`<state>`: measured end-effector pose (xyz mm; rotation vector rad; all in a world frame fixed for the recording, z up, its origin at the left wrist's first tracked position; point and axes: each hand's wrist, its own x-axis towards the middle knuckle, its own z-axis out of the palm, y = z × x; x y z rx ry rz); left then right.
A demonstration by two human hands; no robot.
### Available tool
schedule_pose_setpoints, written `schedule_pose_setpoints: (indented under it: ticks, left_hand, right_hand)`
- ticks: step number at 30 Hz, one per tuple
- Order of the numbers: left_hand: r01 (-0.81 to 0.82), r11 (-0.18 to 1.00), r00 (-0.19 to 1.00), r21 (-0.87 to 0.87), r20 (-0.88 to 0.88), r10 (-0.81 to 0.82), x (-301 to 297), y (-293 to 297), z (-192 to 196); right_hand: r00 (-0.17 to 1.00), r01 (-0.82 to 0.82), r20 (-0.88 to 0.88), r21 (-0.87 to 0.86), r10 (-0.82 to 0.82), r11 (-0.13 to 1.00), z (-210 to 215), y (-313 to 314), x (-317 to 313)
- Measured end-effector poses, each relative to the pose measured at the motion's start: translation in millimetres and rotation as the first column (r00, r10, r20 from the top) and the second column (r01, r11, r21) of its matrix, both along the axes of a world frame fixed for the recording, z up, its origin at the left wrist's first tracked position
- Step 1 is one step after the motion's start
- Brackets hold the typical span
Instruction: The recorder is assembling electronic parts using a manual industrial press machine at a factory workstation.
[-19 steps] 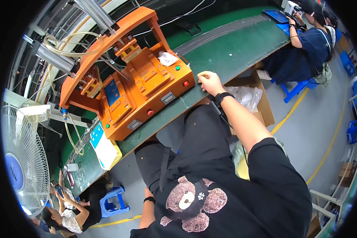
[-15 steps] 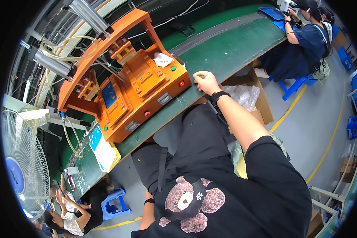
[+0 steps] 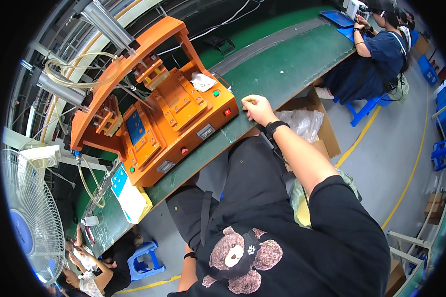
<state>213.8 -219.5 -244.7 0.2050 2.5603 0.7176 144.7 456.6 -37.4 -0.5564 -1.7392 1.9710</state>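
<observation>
My right hand [image 3: 256,108] rests curled in a loose fist on the front edge of the green workbench [image 3: 282,69], just right of an orange press fixture [image 3: 173,119]. A black watch sits on that wrist. I cannot make out anything held in the fingers. The fixture has blue and orange nest plates, red and green buttons, and a white cloth [image 3: 202,81] on its right corner. Of my left arm only the forearm with a dark wristband [image 3: 188,256] shows beside my thigh; the hand itself is hidden.
An open cardboard box with clear plastic bags [image 3: 307,123] stands on the floor under the bench. Another person [image 3: 376,54] sits on a blue stool at the far right. A white fan [image 3: 25,218] stands left, with another seated person [image 3: 91,267] below it.
My right hand has stayed at the bench edge beside the fixture. The view has shifted slightly; nothing else has visibly moved.
</observation>
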Motion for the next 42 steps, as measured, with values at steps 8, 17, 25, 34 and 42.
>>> schedule_pose_setpoints:
  ticks: [8,17,25,34,42]
  left_hand:
    - [0.036,0.999,0.995,0.037,-0.09,-0.032,-12.5,1.2,4.5]
    - [0.087,0.995,0.985,0.051,-0.153,-0.078,-25.5,3.6,9.0]
    - [-0.173,0.97,0.976,0.173,-0.099,0.192,-34.7,-14.0,29.2]
    - [-0.532,0.751,0.798,0.391,-0.068,0.599,-56.5,22.9,145.4]
    - [-0.454,0.795,0.813,0.403,-0.179,0.554,-79.8,53.4,173.2]
  right_hand:
    - [1.0,0.007,0.011,-0.045,-0.006,0.999,-6.7,2.2,2.2]
    - [1.0,-0.002,0.006,-0.067,0.003,0.998,-2.1,3.7,2.2]
    - [0.998,-0.027,0.052,-0.087,0.032,0.996,4.1,2.2,-6.4]
    - [0.874,-0.264,0.449,0.123,0.184,0.957,77.3,84.9,-89.5]
    - [0.881,-0.304,0.447,0.786,-0.155,0.539,106.6,82.7,-256.2]
